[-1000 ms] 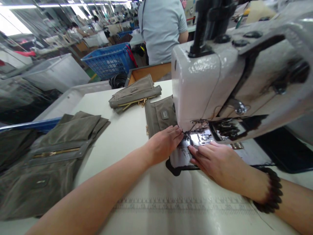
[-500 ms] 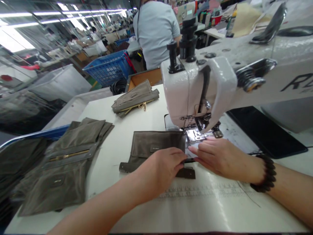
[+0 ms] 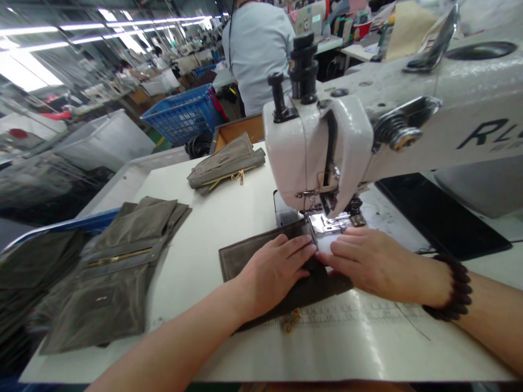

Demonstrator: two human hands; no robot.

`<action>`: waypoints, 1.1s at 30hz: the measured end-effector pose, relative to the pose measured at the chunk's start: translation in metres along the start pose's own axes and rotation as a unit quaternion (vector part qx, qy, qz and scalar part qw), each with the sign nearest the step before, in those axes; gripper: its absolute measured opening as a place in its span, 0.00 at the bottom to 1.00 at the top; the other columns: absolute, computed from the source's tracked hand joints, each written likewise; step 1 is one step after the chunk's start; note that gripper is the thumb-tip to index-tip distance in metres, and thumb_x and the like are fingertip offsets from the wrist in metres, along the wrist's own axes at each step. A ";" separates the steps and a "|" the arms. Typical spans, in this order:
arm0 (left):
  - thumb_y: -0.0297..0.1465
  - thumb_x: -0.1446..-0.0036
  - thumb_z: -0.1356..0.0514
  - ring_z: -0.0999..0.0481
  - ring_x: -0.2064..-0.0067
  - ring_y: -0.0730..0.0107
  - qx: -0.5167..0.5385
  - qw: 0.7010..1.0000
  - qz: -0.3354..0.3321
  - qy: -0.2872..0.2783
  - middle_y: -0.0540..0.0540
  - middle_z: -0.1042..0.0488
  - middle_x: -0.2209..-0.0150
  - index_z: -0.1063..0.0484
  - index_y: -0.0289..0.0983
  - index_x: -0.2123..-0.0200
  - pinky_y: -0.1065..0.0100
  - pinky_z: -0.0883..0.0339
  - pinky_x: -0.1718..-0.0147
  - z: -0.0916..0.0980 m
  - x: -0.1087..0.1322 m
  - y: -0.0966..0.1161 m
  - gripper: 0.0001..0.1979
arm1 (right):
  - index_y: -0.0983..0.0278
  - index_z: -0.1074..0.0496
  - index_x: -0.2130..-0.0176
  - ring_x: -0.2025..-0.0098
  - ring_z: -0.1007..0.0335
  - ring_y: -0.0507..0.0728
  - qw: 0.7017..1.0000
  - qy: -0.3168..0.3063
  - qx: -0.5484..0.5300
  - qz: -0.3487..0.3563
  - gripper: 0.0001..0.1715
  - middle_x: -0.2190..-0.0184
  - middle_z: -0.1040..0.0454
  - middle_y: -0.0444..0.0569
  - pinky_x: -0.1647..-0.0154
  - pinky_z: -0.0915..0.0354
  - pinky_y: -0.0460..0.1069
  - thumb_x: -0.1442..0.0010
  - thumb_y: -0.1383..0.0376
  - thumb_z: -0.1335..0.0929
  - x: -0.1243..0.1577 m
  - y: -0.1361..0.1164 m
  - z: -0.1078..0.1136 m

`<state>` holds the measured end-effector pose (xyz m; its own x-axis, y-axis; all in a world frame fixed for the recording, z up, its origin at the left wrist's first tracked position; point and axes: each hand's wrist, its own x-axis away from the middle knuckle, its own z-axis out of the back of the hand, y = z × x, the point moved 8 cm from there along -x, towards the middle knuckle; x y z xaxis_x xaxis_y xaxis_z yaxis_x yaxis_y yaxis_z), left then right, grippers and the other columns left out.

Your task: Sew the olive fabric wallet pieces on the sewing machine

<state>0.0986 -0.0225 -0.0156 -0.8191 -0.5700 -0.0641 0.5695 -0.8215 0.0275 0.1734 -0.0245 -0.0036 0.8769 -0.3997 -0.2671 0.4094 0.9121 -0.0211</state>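
Olive workpiece, newly aslant

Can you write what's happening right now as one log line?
Left hand: on olive fabric piece | Right hand: at its right side | Upper corner: under sewing machine head | Zippered pieces: at left

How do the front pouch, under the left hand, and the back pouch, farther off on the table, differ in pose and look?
The front pouch reaches the sewing machine, while the back pouch lies apart from it. The left hand rests on the front pouch; no hand touches the back pouch. The back pouch shows a gold-coloured zip; none can be made out on the front pouch. Both are brownish grey.
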 end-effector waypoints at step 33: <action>0.28 0.45 0.51 0.28 0.61 0.58 0.029 0.996 0.002 0.087 0.38 0.26 0.58 0.28 0.26 0.60 0.58 0.28 0.61 0.029 0.010 0.012 0.16 | 0.71 0.33 0.58 0.65 0.34 0.58 0.999 0.037 0.020 -0.021 0.12 0.65 0.29 0.53 0.66 0.37 0.53 0.45 0.70 0.36 0.001 -0.005 0.023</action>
<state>0.0952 -0.0389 0.0126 -0.7899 -0.5663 -0.2353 0.5635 -0.8217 0.0857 0.1785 -0.0313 0.0181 0.8381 -0.4293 -0.3366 0.4569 0.8895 0.0032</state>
